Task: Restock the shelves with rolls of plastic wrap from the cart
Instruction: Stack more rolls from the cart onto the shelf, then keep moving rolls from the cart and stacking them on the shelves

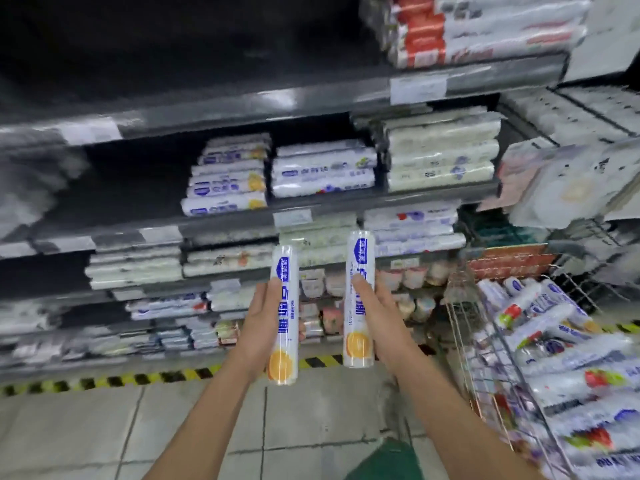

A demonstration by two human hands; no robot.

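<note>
Each hand grips one upright white orange-printed plastic-wrap roll — left hand (264, 318) on the left roll (283, 317), right hand (375, 308) on the right roll (359, 299) — before the shelves (242, 220). Probably light, stiff, slick film; mid-length holds suit.

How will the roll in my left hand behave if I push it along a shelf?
The roll is a round cylinder, so it will probably roll if pushed sideways; lying flat like the stacked rolls should steady it. Its glossy wrapper looks slippery. Your left hand holds it upright alone, so it is likely light and stiff.
</note>
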